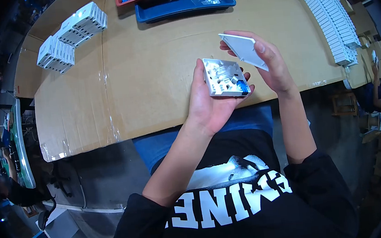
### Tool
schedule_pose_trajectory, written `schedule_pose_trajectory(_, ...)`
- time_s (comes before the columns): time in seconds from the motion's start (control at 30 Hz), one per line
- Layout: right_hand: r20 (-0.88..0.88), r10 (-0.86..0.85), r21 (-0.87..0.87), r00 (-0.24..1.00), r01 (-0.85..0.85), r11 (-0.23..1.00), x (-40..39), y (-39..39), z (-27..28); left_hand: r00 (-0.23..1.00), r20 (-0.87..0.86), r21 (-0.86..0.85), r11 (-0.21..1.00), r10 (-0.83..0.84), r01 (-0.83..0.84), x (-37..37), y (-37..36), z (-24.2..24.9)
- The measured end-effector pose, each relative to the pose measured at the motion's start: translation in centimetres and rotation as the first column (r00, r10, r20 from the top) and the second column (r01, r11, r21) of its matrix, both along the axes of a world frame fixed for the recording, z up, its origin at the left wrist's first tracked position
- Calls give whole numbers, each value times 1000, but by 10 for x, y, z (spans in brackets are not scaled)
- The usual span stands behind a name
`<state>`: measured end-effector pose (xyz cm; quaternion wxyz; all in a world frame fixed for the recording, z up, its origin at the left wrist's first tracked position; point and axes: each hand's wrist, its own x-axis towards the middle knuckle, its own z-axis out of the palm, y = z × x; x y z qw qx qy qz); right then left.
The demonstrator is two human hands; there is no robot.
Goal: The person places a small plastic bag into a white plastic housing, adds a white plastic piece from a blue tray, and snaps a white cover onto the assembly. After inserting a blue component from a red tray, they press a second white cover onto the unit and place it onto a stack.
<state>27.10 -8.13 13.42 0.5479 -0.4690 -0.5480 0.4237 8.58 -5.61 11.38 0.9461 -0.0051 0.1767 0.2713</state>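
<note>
Resting on the palm of my left hand point(205, 104) is a square white plastic housing point(225, 76), its inner side facing up. Small white and metallic-looking parts show inside it, with a blue piece point(244, 86) at its lower right corner. The fingers of this hand wrap round the housing's edges. My right hand point(273, 60) grips a thin white square cover point(244, 49) between thumb and fingers, tilted just above and to the right of the housing. Cover and housing are apart.
Stacked white housings stand at the table's back left point(83, 26) and in long rows point(328, 23) at the right. A red tray point(119, 2) of blue pieces and a blue tray point(157, 15) with small bags are at the back. Other people work at both sides.
</note>
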Motion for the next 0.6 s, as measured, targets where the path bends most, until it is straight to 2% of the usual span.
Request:
schedule_pose_trajectory(0.03, 77, 2, -7, 997, -1, 1000, 0, 0, -2, 1000, -22, 11, 1000, 14, -13, 1, 0, 0)
schedule_pose_trajectory(0.13, 126, -12, -50, 992, 18, 999, -5, 0, -10, 999, -12, 35, 999, 31, -30, 4, 1, -7)
schedule_pose_trajectory(0.17, 155, 8, -119, 988, 11, 993, -2, -1, -10, 999, -14, 35, 999, 31, -31, 4, 1, -6)
schedule_pose_trajectory(0.2, 153, 7, -117, 988, 11, 993, -4, -1, -10, 999, -16, 51, 998, 33, -32, 4, 1, -6)
schedule_pose_trajectory(0.27, 144, 26, -221, 989, 7, 975, -7, -1, -9, 999, -18, 71, 997, 32, -31, 4, 2, -7)
schedule_pose_trajectory(0.4, 174, 51, -191, 983, -17, 982, -11, 3, -18, 1000, -9, 83, 996, 23, -22, 5, 1, -11)
schedule_pose_trajectory(0.5, 131, 74, -137, 989, -56, 989, -12, 6, -26, 999, -17, 75, 997, 28, -26, 6, 1, -12)
schedule_pose_trajectory(0.57, 253, 112, -141, 961, -78, 987, -13, 6, -24, 1000, -3, 78, 997, 25, -25, 6, 2, -14)
schedule_pose_trajectory(0.6, 251, 111, -142, 962, -77, 987, -12, 6, -24, 1000, -5, 76, 997, 24, -24, 6, 2, -15)
